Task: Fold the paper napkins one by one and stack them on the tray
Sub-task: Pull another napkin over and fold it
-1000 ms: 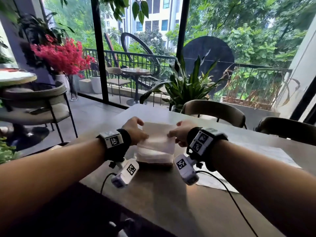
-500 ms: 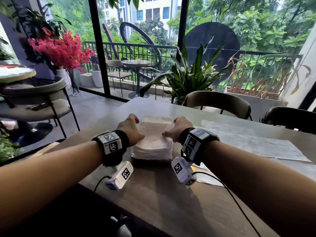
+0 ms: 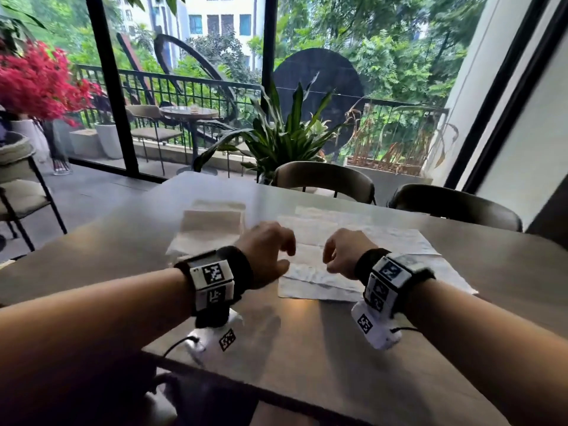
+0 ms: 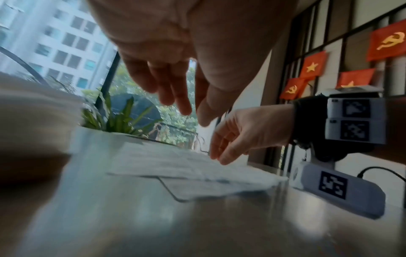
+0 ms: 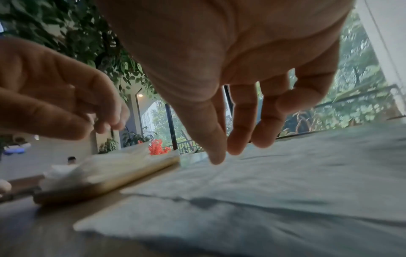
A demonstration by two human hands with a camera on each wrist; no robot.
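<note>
A: How will the thin white unfolded paper napkins point(image 3: 353, 259) handle?

B: Light, soft and easy to tear, I'd judge. They lie spread flat on the grey table point(image 3: 307, 348), right of the folded stack on the flat wooden tray point(image 5: 105, 186). Best pinch the top sheet at its near edge or a corner.

A: And the hands?

B: The left hand point(image 3: 264, 253) hangs over the sheets' near left corner, fingers loosely curled, holding nothing. The right hand point(image 3: 342, 256) is likewise relaxed and empty, its fingertips point(image 5: 216, 156) just above the paper; contact I cannot tell.

Tall black-framed windows point(image 3: 267, 56), balcony railing point(image 3: 184, 87), potted plant point(image 3: 282, 139), two chairs point(image 3: 322, 179) behind table point(image 3: 307, 348).
</note>
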